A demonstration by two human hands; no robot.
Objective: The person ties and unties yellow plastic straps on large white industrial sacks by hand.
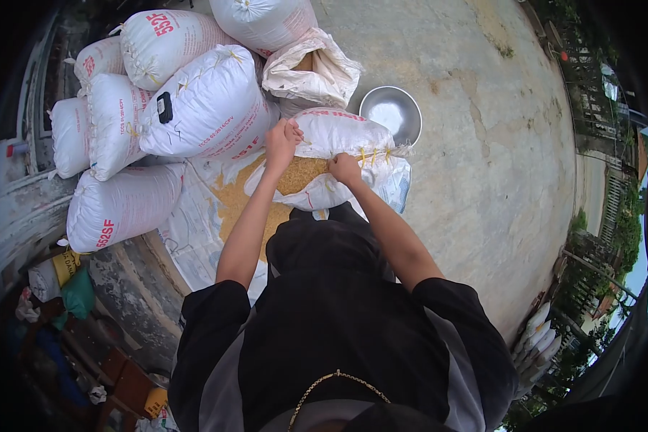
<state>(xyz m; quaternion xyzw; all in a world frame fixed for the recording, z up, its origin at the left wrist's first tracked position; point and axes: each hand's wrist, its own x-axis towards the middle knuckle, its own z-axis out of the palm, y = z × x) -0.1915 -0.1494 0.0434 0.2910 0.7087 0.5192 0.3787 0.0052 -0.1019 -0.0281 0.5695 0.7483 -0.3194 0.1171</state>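
Observation:
A white woven sack (338, 135) with red print lies in front of me, its mouth part open and part laced with yellow string (373, 156). Golden grain (301, 175) shows in the opening. My right hand (345, 169) is closed on the rim of the mouth, beside the end of the lacing. My left hand (284, 138) is a fist above the far left end of the mouth; what lies inside it is hidden. Loose grain (232, 205) is spread over a pale sheet (185, 241) to the left.
Several full, tied sacks (212, 101) are piled at the left, one carrying a black device (165, 108). Behind the worked sack stand an open sack (317, 72) and a metal basin (390, 115). Concrete ground (489, 173) stretches right. More sacks (536, 338) stand far right.

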